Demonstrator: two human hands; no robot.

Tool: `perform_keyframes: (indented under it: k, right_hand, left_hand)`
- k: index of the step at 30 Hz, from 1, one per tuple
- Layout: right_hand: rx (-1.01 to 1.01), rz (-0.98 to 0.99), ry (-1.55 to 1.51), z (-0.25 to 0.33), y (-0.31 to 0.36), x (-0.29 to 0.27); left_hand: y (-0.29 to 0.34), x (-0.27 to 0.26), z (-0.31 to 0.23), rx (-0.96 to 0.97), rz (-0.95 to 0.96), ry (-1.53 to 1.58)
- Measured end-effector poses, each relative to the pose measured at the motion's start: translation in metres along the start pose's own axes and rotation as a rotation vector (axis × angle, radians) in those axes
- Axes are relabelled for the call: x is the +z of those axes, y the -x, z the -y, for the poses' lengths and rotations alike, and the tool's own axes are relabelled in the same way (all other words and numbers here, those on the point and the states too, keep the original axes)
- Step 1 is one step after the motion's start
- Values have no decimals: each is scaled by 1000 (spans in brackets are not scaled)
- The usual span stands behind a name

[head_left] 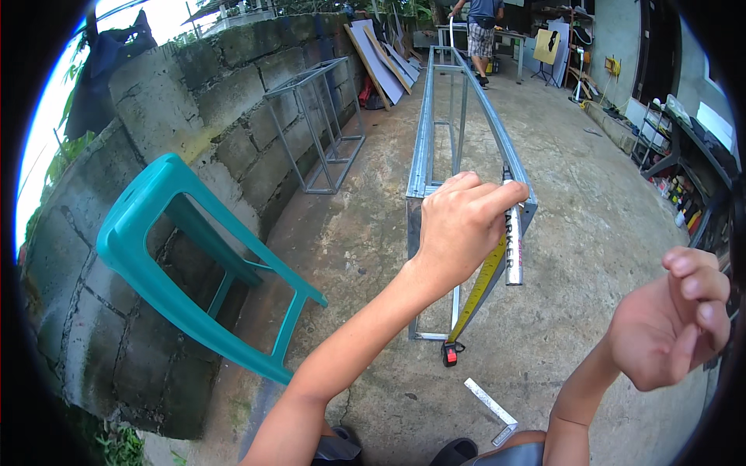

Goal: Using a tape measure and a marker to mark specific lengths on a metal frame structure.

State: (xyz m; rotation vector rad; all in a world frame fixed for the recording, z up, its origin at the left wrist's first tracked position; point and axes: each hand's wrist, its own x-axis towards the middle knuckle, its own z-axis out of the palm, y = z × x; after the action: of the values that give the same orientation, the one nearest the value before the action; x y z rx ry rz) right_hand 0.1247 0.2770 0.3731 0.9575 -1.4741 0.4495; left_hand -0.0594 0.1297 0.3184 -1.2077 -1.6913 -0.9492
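My left hand (462,225) is closed at the near end of a long metal frame (423,147). A silver marker (513,247) sits in its fingers, its tip against or close to the frame's right corner. Below that hand, a yellow tape measure blade (479,292) slants down to its black and red case (450,355) near the ground; whether my fingers also press the blade is hidden. Out to the right, my right hand (670,322) is raised, palm up, with loosely bent fingers and nothing in them. A metal square (491,405) lies on the concrete by my feet.
A teal plastic stool (148,213) stands at the left by a block wall (179,93). Behind it is a second metal frame (322,128). Boards (377,62) lean farther back. A person (483,27) is at the far end; shelves and a bench (699,140) line the right side.
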Motion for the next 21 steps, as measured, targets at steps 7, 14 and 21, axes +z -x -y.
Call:
perform_keyframes:
  k: [7, 14, 21]
  right_hand:
    - [519, 111, 320, -62, 121, 61]
    - [290, 478, 525, -52, 149, 76]
    - [710, 368, 488, -43, 169, 77]
  left_hand:
    - [1, 1, -1, -36, -69, 83]
    - [4, 3, -1, -59, -69, 116]
    - [4, 6, 0, 9, -56, 140]
